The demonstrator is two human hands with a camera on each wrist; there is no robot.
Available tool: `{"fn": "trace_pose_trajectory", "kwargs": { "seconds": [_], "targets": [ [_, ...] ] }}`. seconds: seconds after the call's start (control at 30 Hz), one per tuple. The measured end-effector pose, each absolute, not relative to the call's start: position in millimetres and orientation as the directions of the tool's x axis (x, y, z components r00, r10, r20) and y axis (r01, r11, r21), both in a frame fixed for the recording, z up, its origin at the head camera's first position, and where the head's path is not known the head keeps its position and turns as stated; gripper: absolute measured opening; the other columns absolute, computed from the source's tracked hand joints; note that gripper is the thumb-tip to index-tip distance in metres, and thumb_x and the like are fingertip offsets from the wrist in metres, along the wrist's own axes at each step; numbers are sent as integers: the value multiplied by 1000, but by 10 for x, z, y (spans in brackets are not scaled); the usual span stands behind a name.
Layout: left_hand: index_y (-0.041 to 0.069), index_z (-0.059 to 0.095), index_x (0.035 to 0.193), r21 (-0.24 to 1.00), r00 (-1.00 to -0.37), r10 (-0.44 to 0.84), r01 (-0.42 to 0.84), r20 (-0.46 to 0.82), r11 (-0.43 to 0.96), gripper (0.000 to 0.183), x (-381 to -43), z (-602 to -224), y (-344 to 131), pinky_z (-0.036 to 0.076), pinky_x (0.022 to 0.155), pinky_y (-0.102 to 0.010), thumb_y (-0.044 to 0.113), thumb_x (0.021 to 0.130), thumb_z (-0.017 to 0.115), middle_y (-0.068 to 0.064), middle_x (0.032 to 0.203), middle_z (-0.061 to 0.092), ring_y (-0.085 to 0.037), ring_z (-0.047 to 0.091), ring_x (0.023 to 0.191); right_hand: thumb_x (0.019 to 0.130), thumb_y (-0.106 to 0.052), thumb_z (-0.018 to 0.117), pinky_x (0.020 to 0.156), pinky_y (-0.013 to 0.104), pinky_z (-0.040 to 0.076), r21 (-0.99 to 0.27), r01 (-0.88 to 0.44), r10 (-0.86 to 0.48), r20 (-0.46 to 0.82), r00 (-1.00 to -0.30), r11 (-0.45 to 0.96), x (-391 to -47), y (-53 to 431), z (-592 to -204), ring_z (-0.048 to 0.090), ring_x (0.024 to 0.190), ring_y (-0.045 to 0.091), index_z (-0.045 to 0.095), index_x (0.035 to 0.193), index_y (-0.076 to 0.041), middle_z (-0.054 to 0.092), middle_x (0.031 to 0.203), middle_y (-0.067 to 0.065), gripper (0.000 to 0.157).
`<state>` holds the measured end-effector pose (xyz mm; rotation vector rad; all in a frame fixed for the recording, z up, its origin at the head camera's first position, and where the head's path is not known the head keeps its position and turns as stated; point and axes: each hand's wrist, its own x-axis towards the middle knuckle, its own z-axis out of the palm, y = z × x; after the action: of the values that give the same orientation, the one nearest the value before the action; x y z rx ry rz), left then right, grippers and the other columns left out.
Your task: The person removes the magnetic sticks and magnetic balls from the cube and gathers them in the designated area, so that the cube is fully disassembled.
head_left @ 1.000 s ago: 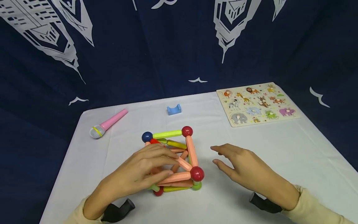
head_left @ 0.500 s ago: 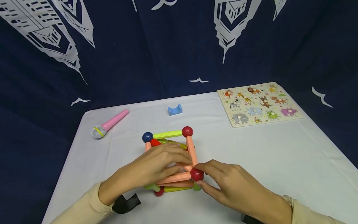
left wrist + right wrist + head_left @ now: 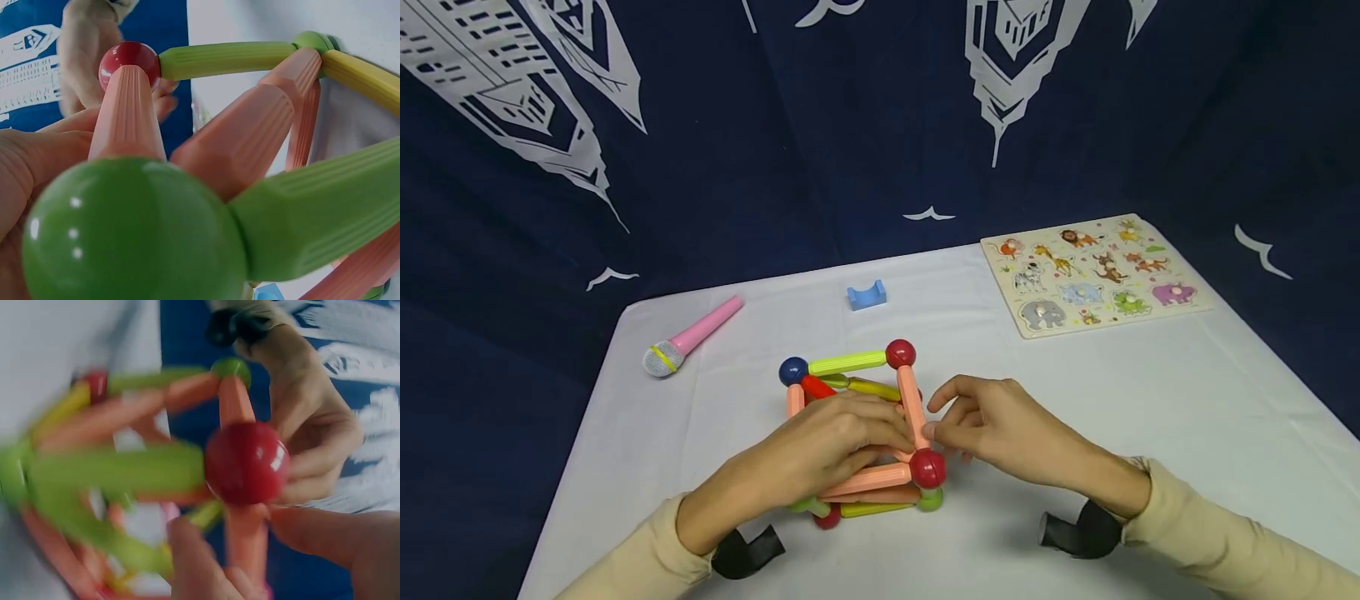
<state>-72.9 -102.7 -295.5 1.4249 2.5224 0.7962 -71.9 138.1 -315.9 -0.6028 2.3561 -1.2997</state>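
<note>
subject of inspection: an open, box-like frame (image 3: 868, 478) of ribbed plastic rods and glossy balls, standing on the near-middle part of a table covered in white cloth (image 3: 1135, 392). at its upper near right corner sits a glossy red ball (image 3: 928, 468), with a smaller-looking lime green ball (image 3: 931, 500) below it. a salmon ribbed rod (image 3: 912, 400) runs from that corner to a second red ball (image 3: 900, 352) at the far right; a yellow-green rod (image 3: 847, 362) continues to a dark blue ball (image 3: 793, 371).

the left hand (image 3: 835, 442) lies over the frame's top, its fingers curled round the near side and gripping there. the right hand (image 3: 992, 425) is at the right side, fingers bent, thumb tip at the salmon ribbed rod; the right wrist view is blurred, so whether it pinches the rod or merely touches it cannot be told. the hands are apart from each other.

assessment: the step in hand appears to be seating or checking the right-side joints. best practice would be to brace with the left hand, take the rod close to the ball, and press along its length. a sideways push could likely part a joint or skew the frame.

surroundings: beyond the frame, a small blue cradle-shaped block (image 3: 867, 296); to the left, a pink toy microphone (image 3: 707, 325); at the far right, a pale animal puzzle board (image 3: 1054, 287). a navy curtain with white print (image 3: 812, 150) hangs behind.
</note>
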Motion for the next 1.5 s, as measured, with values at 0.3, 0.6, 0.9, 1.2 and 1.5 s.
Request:
{"fn": "trace_pose_trajectory", "kwargs": {
  "seconds": [0.3, 0.6, 0.9, 1.2, 1.5],
  "targets": [
    [15, 77, 107, 530, -544, 828, 746, 137, 403, 22, -739, -2960, -1047, 43, 102, -25, 4, 89, 72, 11, 110, 69, -7, 58, 113, 89, -26, 69, 62, 25, 43, -942, 198, -592, -326, -737, 272, -830, 1307, -3317, 53, 72, 21, 57, 121, 1, 69, 91, 10, 43],
    [14, 77, 105, 548, -530, 835, 747, 148, 377, 21, -761, -2979, -1026, 45, 98, -21, 1, 90, 69, 10, 107, 69, -4, 59, 110, 92, -14, 59, 62, 22, 44, -955, 244, -617, -296, -729, 170, -795, 1292, -3345, 54, 73, 15, 51, 122, 8, 68, 92, 10, 38],
    [13, 77, 104, 519, -540, 830, 754, 139, 403, 22, -742, -2970, -1028, 42, 105, -25, -1, 89, 70, 7, 106, 69, -9, 58, 115, 92, -12, 47, 60, 27, 49, -943, 302, -601, -324, -730, 141, -795, 1300, -3273, 49, 67, 17, 48, 114, 9, 52, 84, 9, 31],
    [13, 77, 102, 491, -535, 833, 768, 139, 411, 20, -731, -2972, -1026, 44, 102, -24, 0, 89, 69, 7, 104, 69, -9, 59, 111, 95, -21, 59, 60, 28, 53, -943, 288, -579, -331, -745, 169, -963, 1336, -3349, 61, 71, 20, 48, 117, 9, 60, 83, 12, 39],
    [14, 77, 102, 487, -543, 830, 763, 129, 424, 18, -731, -2977, -1027, 43, 102, -24, 3, 89, 71, 7, 104, 69, -10, 58, 112, 86, -5, 61, 57, 34, 52, -889, -109, -465, -126, -876, 445, -1089, 1370, -3278, 63, 66, 21, 51, 125, -6, 61, 103, 9, 41]
  ]
}}
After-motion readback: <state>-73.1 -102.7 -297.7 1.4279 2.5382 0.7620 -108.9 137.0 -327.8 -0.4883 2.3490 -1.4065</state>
